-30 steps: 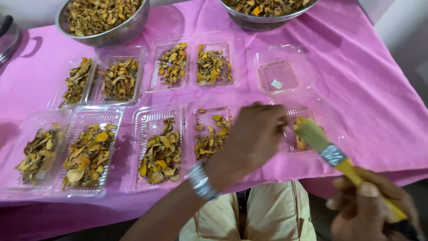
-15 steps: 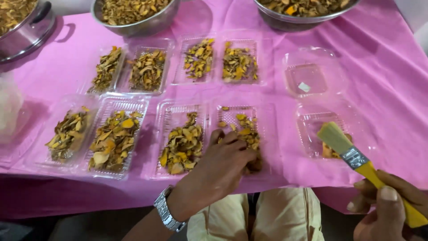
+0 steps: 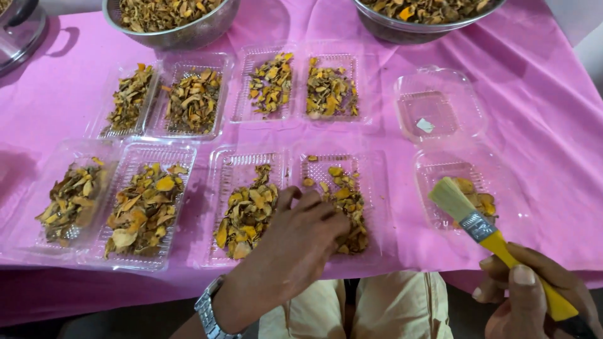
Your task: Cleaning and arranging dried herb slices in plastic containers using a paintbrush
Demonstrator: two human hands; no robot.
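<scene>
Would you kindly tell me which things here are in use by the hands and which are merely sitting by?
In use:
left hand on the near middle clear tray of dried slices
right hand holding the yellow-handled brush

Sitting by:
two steel bowls of dried slices
far filled trays
near-empty tray
pink tablecloth

place: food-packing table | signs: pink cloth (image 3: 553,125), clear trays (image 3: 191,94) of dried slices, steel bowls (image 3: 169,28)

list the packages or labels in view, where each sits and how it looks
Far-row clamshell trays: two clear plastic pairs holding dried yellow-brown chips.
Near-left tray: clear, full of chips.
Near-middle tray: clear, under the left hand.
Empty tray: far right, clear, a small white label inside.
Near-right tray: clear, few chips, behind the yellow-handled brush.
</scene>
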